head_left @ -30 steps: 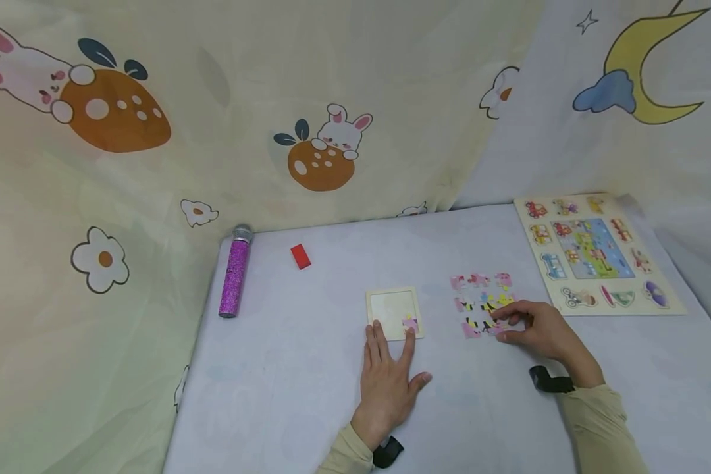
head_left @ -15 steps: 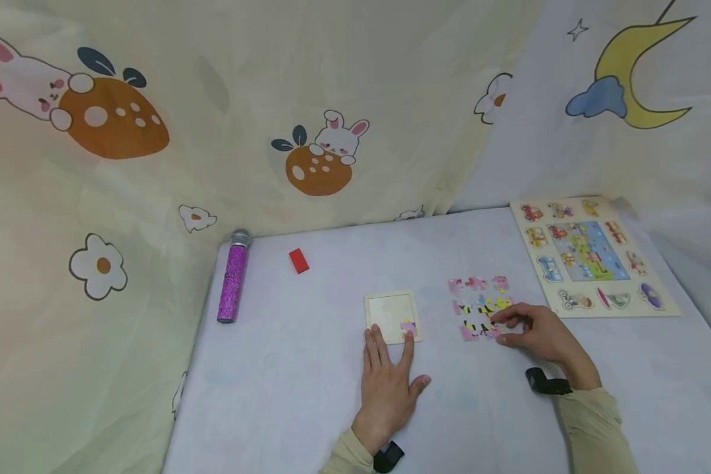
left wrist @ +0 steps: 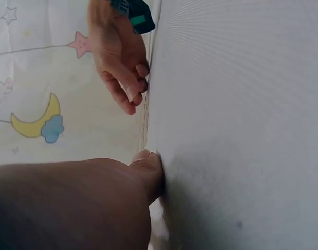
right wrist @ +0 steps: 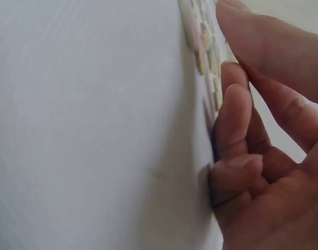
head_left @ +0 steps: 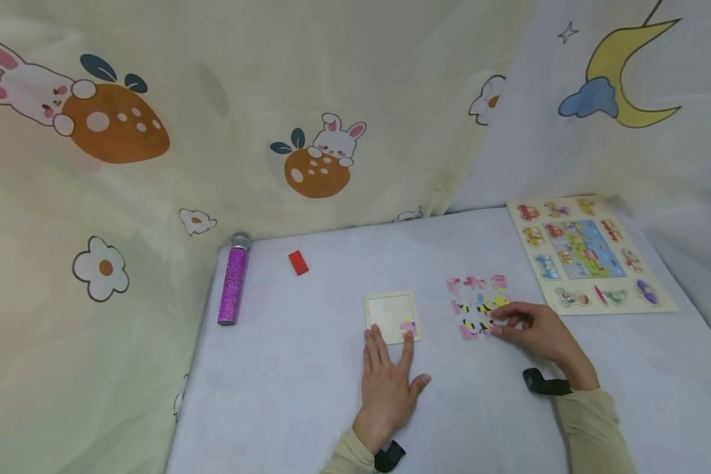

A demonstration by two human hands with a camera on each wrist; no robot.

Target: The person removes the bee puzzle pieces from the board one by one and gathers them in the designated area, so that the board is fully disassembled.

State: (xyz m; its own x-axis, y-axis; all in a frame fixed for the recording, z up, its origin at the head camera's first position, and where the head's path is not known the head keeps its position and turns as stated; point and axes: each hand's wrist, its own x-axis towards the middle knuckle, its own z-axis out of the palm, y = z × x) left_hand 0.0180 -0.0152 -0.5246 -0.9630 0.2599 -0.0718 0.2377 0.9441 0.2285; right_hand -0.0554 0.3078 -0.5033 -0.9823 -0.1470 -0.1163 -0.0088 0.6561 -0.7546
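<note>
A small square puzzle tray [head_left: 370,313] lies in the middle of the table, with one pink puzzle piece [head_left: 407,326] in its lower right corner. My left hand [head_left: 385,395] rests with straight fingers on the tray's near edge, thumb spread out to the side. Right of the tray, loose puzzle pieces [head_left: 474,282] lie in rows, pink with yellow and black. My right hand [head_left: 536,332] bends over the lower right of these rows, its thumb and index fingertips pinching a piece mostly hidden under them. In the right wrist view the remaining fingers [right wrist: 234,179] are curled against the tabletop.
A large picture puzzle board [head_left: 592,253] lies at the back right. At the back left are a purple glitter microphone [head_left: 234,283] and a small red block [head_left: 299,263]. A printed cloth [head_left: 225,151] hangs behind the table.
The head view has shifted slightly. My right thumb has edged left over the lower row of pieces, closer to the index fingertip. My left hand stays on the tray.
</note>
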